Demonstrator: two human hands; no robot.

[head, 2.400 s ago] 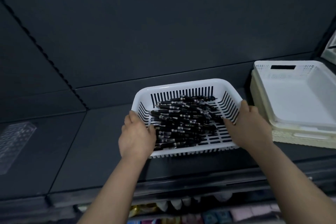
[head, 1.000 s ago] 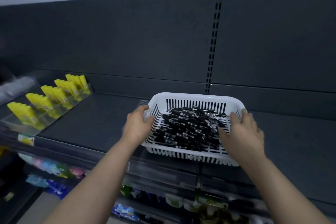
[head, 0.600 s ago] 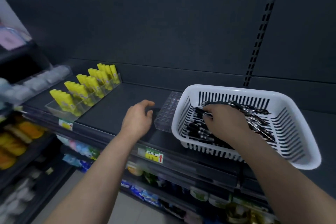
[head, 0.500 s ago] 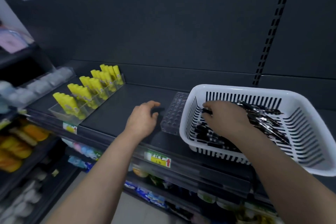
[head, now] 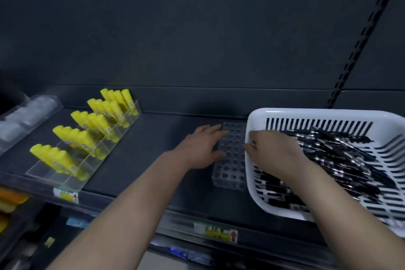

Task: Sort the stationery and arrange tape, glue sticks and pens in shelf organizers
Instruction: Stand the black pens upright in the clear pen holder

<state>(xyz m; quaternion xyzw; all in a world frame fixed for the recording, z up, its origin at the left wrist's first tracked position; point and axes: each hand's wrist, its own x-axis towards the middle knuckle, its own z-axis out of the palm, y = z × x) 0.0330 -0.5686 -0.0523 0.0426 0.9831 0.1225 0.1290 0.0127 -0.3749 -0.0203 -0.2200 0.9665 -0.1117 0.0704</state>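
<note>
Pen loading: left hand (head: 200,149), fingers released, steadied clear pen holder (head: 232,160); right hand (head: 276,153), among pens (head: 350,160), grasp indeterminate; insertion due.

The dark shelf (head: 153,149) holds three things. On the left sits a clear tray (head: 72,182) full of yellow glue sticks (head: 87,136). In the middle lies a clear block (head: 232,160) with holes, just beside a white basket (head: 317,113) of black pens (head: 341,155).

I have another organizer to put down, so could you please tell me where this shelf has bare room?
Bare: the dark shelf between the glue stick organizer and the pen holder, back to the wall. Crowded: left hand on the pen holder, which sits close beside the white basket, right hand inside.
</note>
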